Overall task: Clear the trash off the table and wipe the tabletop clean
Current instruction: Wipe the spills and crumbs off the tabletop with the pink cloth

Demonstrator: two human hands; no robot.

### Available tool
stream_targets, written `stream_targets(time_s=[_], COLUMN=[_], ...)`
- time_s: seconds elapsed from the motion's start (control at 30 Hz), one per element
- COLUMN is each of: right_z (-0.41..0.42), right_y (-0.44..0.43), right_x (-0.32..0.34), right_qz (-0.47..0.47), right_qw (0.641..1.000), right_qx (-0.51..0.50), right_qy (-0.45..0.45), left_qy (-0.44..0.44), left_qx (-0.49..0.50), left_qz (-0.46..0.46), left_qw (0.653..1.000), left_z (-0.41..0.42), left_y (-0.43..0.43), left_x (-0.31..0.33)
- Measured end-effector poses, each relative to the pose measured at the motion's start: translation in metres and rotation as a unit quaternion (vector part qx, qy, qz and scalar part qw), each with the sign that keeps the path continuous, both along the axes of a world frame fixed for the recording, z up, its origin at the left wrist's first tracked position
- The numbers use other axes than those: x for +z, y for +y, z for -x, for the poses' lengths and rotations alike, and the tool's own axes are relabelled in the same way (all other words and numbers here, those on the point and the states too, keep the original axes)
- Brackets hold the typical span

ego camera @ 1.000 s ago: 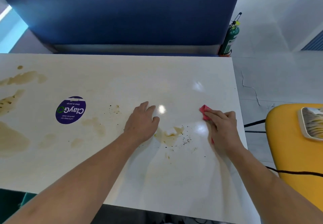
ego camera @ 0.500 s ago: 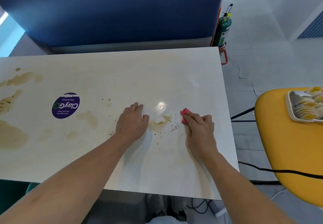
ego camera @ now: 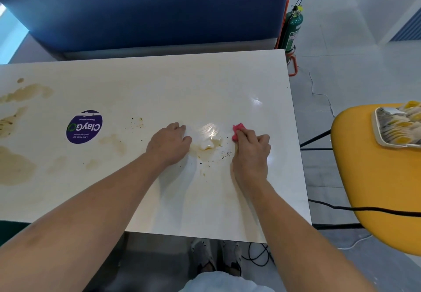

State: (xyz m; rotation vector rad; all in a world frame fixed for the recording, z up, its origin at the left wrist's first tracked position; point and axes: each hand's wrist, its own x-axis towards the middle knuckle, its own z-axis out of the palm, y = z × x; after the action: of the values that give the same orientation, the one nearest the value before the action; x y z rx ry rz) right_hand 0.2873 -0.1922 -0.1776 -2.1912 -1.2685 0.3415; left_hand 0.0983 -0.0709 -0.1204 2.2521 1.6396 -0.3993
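Observation:
A white tabletop [ego camera: 159,82] carries brown spill stains. One wet brown stain [ego camera: 206,149] with dark crumbs lies between my hands. My right hand [ego camera: 251,153] presses a crumpled pink cloth [ego camera: 238,131] on the table just right of that stain; only the cloth's far end shows past my fingers. To the stain's left, my left hand [ego camera: 169,142] rests palm down on the tabletop, fingers curled, holding nothing. Larger dried stains [ego camera: 16,166] spread over the table's left part.
A round purple sticker [ego camera: 84,126] is stuck left of centre. A blue bench [ego camera: 148,7] runs along the far side. A green fire extinguisher [ego camera: 292,30] stands at the far right corner. On the right, a yellow chair [ego camera: 373,178] bears a tray [ego camera: 396,129]; black cables cross the floor.
My right hand slid the pink cloth leftward from the table's right edge toward the central stain. The view shifted, and my left hand stayed beside the stain.

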Motion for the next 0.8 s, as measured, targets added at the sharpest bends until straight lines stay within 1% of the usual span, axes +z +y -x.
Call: stream_targets(time_s=[0.07,0.1,0.17,0.23,0.33,0.43,0.57,0.7,0.8], right_z=[0.012,0.022,0.038,0.038,0.016,-0.005,-0.010,0.006,0.029], right_y=[0.001,-0.007,-0.030,-0.041,-0.017,0.013,0.017,-0.016,-0.049], right_x=[0.002,0.002,-0.001,-0.004,0.000,0.004,0.005,0.004,0.004], right_qz=[0.003,0.002,-0.002,-0.009,-0.014,-0.026,-0.031,-0.030,-0.031], right_qw=[1.000,1.000,0.999,0.997,0.997,0.998,0.997,0.994,0.992], right_qx=[-0.011,-0.002,0.040,0.067,0.070,0.053,0.070,0.108,0.117], right_qy=[0.015,0.009,-0.020,-0.028,-0.030,-0.020,-0.006,-0.018,-0.031], left_qy=[-0.002,-0.004,-0.009,-0.013,-0.016,-0.023,-0.031,-0.022,-0.020], left_qx=[0.000,0.000,0.001,0.003,-0.005,-0.004,-0.008,-0.009,-0.015], left_qz=[-0.004,-0.008,-0.009,-0.003,-0.001,-0.002,-0.011,-0.003,-0.005], left_qw=[1.000,1.000,1.000,1.000,1.000,1.000,0.999,1.000,1.000], left_z=[0.001,0.001,0.003,0.004,0.006,0.009,0.010,0.009,0.009], left_y=[0.000,-0.001,-0.002,-0.003,-0.001,-0.001,-0.001,0.000,0.002], left_x=[-0.001,-0.001,-0.002,-0.003,-0.004,-0.006,-0.008,-0.007,-0.004])
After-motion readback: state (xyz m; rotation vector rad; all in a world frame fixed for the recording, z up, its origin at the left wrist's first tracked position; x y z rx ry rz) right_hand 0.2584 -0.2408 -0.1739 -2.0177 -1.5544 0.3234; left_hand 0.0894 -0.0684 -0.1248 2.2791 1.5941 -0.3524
